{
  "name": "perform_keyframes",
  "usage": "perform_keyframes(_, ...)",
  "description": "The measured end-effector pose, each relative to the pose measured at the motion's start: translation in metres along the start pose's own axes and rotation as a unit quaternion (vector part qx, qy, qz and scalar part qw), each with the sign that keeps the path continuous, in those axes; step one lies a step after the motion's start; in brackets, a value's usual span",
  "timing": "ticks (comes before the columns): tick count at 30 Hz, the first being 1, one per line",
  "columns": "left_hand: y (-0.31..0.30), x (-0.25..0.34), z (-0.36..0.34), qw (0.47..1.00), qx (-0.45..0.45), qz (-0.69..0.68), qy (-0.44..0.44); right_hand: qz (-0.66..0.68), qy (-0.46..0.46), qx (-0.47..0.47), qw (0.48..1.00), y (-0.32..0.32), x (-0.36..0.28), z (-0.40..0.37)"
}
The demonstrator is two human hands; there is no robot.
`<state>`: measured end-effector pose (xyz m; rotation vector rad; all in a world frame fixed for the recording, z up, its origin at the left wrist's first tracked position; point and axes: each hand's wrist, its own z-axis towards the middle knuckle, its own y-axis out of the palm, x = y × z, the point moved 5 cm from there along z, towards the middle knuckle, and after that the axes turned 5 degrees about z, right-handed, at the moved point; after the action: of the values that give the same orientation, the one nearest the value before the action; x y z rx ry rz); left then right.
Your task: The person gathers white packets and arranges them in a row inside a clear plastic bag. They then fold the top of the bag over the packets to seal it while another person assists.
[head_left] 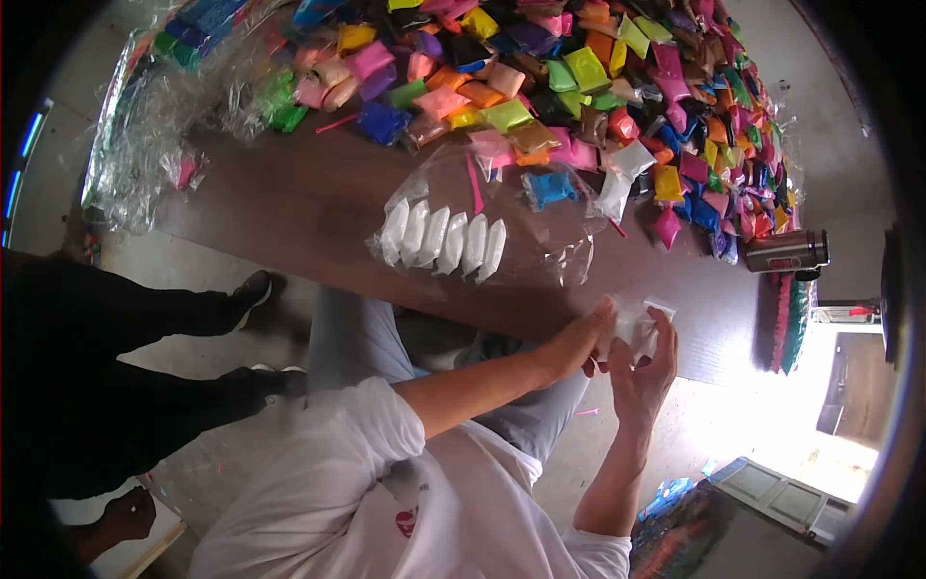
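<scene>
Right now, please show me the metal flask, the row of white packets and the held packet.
Metal flask [786, 250], head view: side of its body.
Row of white packets [451, 243], head view: a packet near the middle.
Held packet [631, 325], head view: its visible middle.

We've got a big heap of coloured packets [588, 72] spread along the counter [260, 203]'s far edge, running to its right end. Crumpled clear plastic [159, 145] at the left end. Pink stick [335, 124] lies just beside the heap. Metal flask [786, 251] near the right edge, then a pink-and-green ridged item [791, 323]; we can't tell what. Off the left end we see a person in black trousers [145, 309]. Small pink piece [588, 412] on the floor [217, 256].
</scene>
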<state>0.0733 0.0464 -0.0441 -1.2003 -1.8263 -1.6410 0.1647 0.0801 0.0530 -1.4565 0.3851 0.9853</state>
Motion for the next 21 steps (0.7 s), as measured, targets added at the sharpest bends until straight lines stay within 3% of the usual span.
perform_keyframes(2,-0.003,0.005,-0.004,1.0,-0.008,-0.016,0.015,-0.113,-0.041,-0.027,0.992,0.005,-0.007,-0.003)
perform_keyframes(6,-0.004,-0.005,0.005,0.998,0.002,0.059,-0.035,-0.098,-0.02,-0.007,0.995,0.019,-0.008,0.0)
perform_keyframes(8,0.002,-0.007,0.002,0.996,0.011,-0.072,-0.057,-0.088,-0.036,-0.001,0.995,0.021,-0.002,-0.005)
perform_keyframes(11,0.003,0.007,-0.012,0.991,-0.022,-0.076,-0.106,-0.04,-0.015,-0.031,0.999,0.023,0.0,-0.011)
perform_keyframes(13,0.001,0.003,-0.012,0.989,-0.031,-0.095,-0.106,-0.029,-0.024,-0.034,0.999,0.021,-0.006,-0.012)
perform_keyframes(16,-0.001,0.011,-0.013,0.989,-0.03,-0.11,-0.097,-0.041,0.036,-0.05,0.997,0.026,-0.015,-0.013)
perform_keyframes(21,0.001,0.024,-0.018,0.989,-0.031,-0.13,-0.07,-0.125,-0.054,0.019,0.991,0.027,-0.027,-0.01)
